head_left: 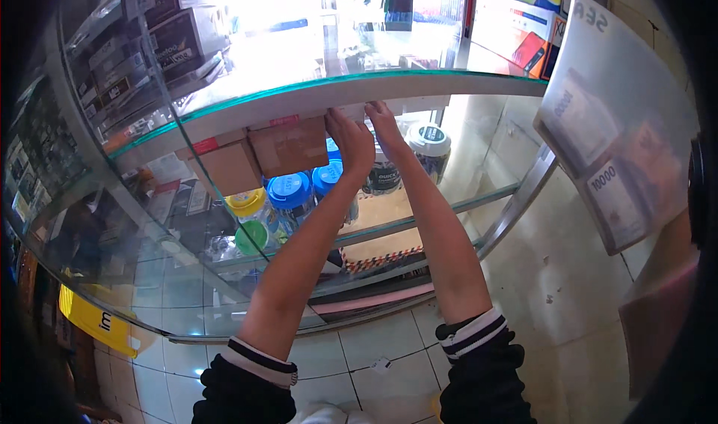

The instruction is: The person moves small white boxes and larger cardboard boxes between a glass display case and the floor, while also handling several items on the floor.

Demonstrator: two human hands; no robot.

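My left hand reaches under the upper glass shelf with fingers bent at the right side of a brown cardboard box. My right hand is just right of it, fingertips closed on something pale under the shelf edge, too small to make out. Another brown box sits to the left. Below are plastic jars with blue lids, a yellow lid, a green lid and a white lid.
A glass display cabinet holds stacked boxes above and brown envelopes below. Banknotes in a translucent sleeve hang at the right. A yellow object stands lower left on the tiled floor.
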